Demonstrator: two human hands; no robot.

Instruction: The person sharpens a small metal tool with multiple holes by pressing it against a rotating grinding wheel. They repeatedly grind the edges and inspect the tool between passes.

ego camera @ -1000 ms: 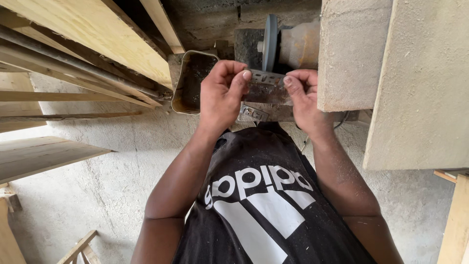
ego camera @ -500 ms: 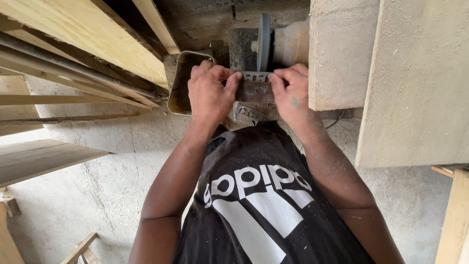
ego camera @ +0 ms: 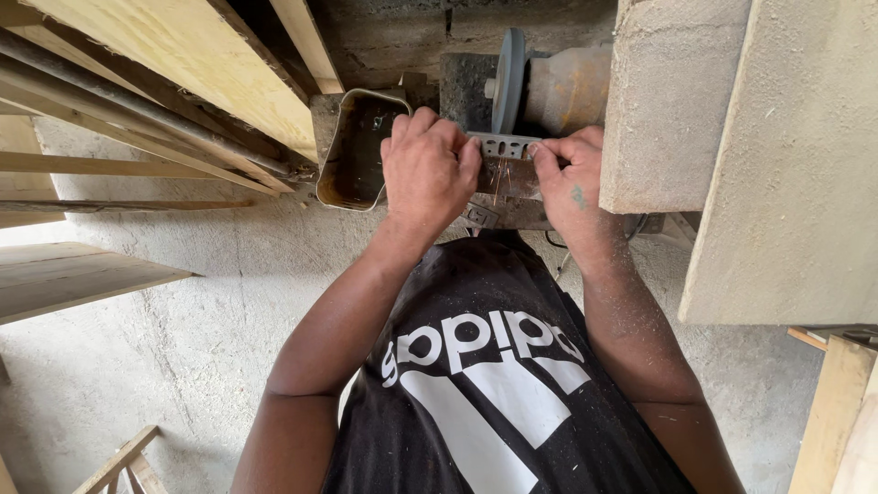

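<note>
Both hands—left hand (ego camera: 428, 169) & right hand (ego camera: 569, 178)—fingers clamped on slotted metal blade (ego camera: 501, 146) at the grinding wheel (ego camera: 508, 78), near bench front edge; stiff, thin, prob. sharp-edged & hot—grip by the ends.

A flat metal blade (ego camera: 501, 165) with holes is held by the left hand (ego camera: 428, 167) and the right hand (ego camera: 569, 174) against a grey grinding wheel (ego camera: 508, 80). Small sparks are seen.

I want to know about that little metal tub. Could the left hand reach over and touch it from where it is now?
Probably yes. The left hand grips the metal plate at the grinding wheel, and the rectangular metal tub sits just beside it with nothing showing between them.
</note>
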